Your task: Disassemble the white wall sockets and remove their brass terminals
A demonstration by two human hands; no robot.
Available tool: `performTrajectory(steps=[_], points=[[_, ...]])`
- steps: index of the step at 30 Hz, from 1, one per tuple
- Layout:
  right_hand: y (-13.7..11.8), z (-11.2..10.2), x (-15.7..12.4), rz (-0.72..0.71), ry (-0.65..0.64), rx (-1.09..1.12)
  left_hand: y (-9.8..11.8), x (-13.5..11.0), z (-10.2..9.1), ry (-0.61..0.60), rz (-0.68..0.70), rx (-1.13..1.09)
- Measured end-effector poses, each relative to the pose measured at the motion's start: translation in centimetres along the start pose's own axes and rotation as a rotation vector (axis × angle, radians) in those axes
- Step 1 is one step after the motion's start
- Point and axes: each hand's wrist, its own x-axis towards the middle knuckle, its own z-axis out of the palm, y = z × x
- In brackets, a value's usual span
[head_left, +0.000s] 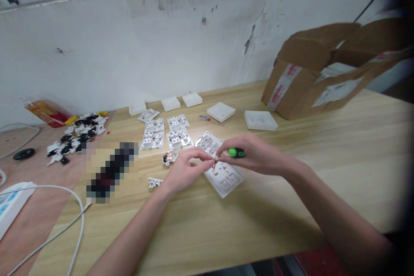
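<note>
Inspection from my head camera, single view. The landmark is the white wall socket plate (pixel 224 177), which lies flat on the wooden table (pixel 284 207) between my hands, partly opened, with small brass contacts exposed. My right hand (pixel 255 153) is closed around a green-handled screwdriver (pixel 236 152), its tip hidden behind my fingers at the plate. My left hand (pixel 186 170) is bunched with the fingertips together over the plate's upper edge; I cannot tell whether it pinches the plate or a small part. Both hands cover the plate's middle.

Just beyond the plate, a clear-backed socket module (pixel 208 144) touches it. To its left lie a small contact block (pixel 170 158) and a white plastic piece (pixel 155 182). Further back stand rows of socket frames (pixel 164 131), white cover plates (pixel 221 111), and a small red-handled screwdriver (pixel 211 120). Well right of the plate sits an open cardboard box (pixel 307 71). Well left are a heap of black and white plastic parts (pixel 76 138), a pixelated, unreadable object (pixel 111 172), and a white power strip (pixel 13 207) with its cable.
</note>
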Motion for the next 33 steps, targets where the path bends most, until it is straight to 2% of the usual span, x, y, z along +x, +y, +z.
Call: performTrajectory(steps=[5,10,15,20,26,33], points=[[-0.3,0.2,0.3,0.006,-0.020,-0.116,0.0,-0.2,-0.2,0.000,0.053,0.079],[-0.4,0.2,0.7,-0.002,-0.036,-0.142,0.4,0.1,-0.2,0.009,0.105,0.189],[-0.5,0.3,1.3,-0.042,0.002,-0.089,1.2,0.5,-0.6,-0.050,0.230,0.503],[-0.2,0.6,1.5,0.001,0.016,-0.085,1.3,0.9,-0.6,-0.118,0.315,0.755],[0.2,0.7,1.3,0.016,0.040,-0.129,1.0,1.0,-0.3,-0.111,0.337,0.809],[0.4,0.6,1.1,0.025,0.039,-0.105,0.3,0.8,0.0,-0.033,0.375,0.776]])
